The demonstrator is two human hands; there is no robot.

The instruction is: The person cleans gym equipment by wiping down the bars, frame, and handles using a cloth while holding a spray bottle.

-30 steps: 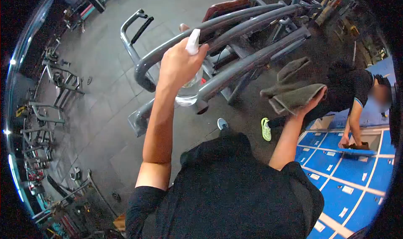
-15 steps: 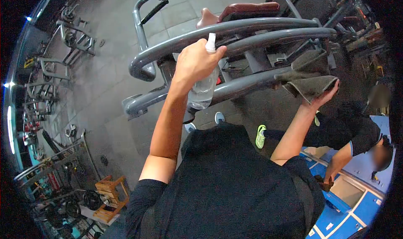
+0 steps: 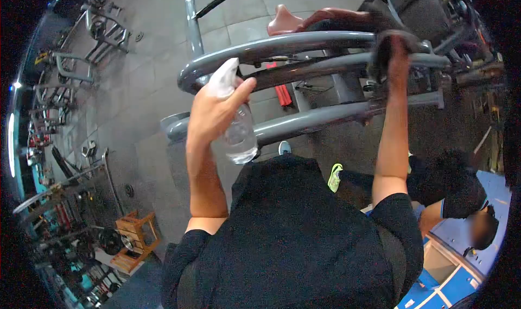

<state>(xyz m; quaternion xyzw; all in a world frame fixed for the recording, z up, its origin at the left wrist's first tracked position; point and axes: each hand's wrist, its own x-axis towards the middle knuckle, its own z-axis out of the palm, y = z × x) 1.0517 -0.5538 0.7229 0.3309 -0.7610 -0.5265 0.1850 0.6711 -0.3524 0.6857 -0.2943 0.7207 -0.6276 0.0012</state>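
Observation:
My left hand (image 3: 209, 113) is wrapped round the neck of a clear spray bottle (image 3: 239, 138) with a white nozzle (image 3: 223, 76), in front of the left end of the machine. The grey tubular frame (image 3: 304, 38) of a gym machine runs across the view. At its right part, my right hand (image 3: 399, 54) has a dark cloth (image 3: 382, 54) in its grip, against the upper tubes; both are smeared by motion. Behind the frame shows a reddish-brown padded seat (image 3: 336, 17).
At the lower right, a person (image 3: 456, 187) in dark clothes bends over blue lockers (image 3: 461, 284), one of them open. Weight machines (image 3: 70, 67) line the left side. A wooden stand (image 3: 137, 238) is at the lower left.
My right hand has moved up with the cloth onto the upper tubes. My left hand and the bottle have shifted left and down since half a second ago. The view has turned.

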